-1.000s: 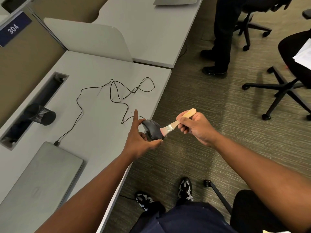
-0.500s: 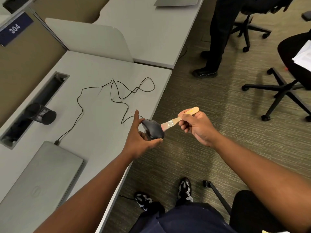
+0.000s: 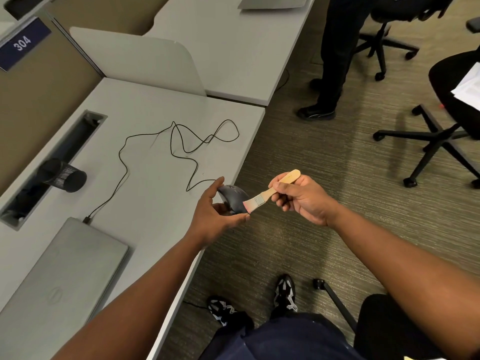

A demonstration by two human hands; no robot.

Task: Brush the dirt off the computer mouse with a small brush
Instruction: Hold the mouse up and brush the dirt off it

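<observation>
My left hand holds a dark grey wired computer mouse up at the desk's right edge, forefinger on its far end and thumb under its near end. The mouse's thin black cable loops over the desk to the laptop. In my right hand is a small brush with a pale wooden handle. Its pinkish bristles touch the mouse's near right side.
A shut grey laptop lies at the near left of the grey desk. A black mesh cup lies on its side by the cable slot. A standing person's legs and office chairs are on the carpet to the right.
The brush bristles have slid along the mouse's side, up toward its top and back down to its near end. The standing person at the back has shifted their feet.
</observation>
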